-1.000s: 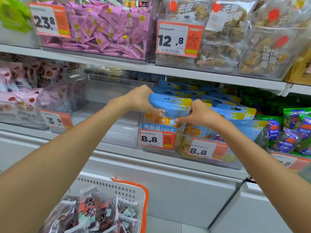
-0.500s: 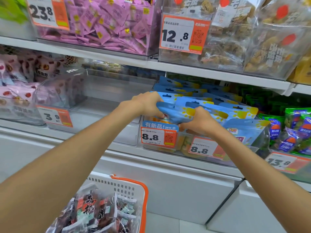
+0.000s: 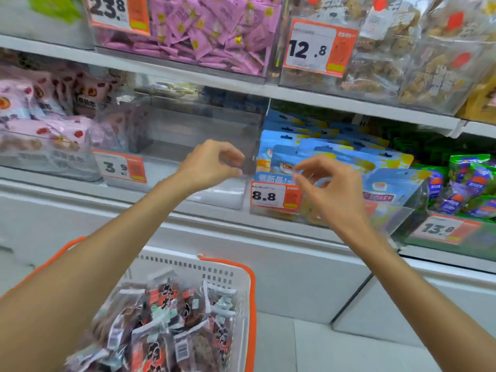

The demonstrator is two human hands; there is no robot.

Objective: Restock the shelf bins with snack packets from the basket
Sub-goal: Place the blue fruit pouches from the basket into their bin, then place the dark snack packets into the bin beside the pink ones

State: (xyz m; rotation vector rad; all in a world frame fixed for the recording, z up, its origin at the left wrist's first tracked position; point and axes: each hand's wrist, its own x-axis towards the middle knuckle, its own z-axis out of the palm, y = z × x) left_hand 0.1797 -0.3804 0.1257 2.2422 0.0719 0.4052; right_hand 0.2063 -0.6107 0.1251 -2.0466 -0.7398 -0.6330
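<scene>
Blue snack packets (image 3: 341, 157) stand in rows in a clear bin (image 3: 397, 216) tagged 8.8 on the middle shelf. My left hand (image 3: 212, 162) hovers in front of the neighbouring see-through bin (image 3: 193, 130) tagged 3.9, fingers loosely curled, holding nothing. My right hand (image 3: 330, 189) hangs just in front of the blue packets, fingers loosely spread, holding nothing. Below, a white basket with an orange rim (image 3: 251, 291) holds several dark red snack packets (image 3: 166, 323).
Pink packets (image 3: 40, 114) fill the bin at the left, green and blue bags (image 3: 472, 189) the bin at the right. The upper shelf (image 3: 335, 103) carries bins of pink sachets (image 3: 209, 30) and brown snacks (image 3: 418, 65). A white cabinet front (image 3: 295, 277) lies below.
Both hands have let go of the blue packet, which now stands in the 8.8 bin, and have drawn back towards me. The view has tilted down, showing more of the basket.
</scene>
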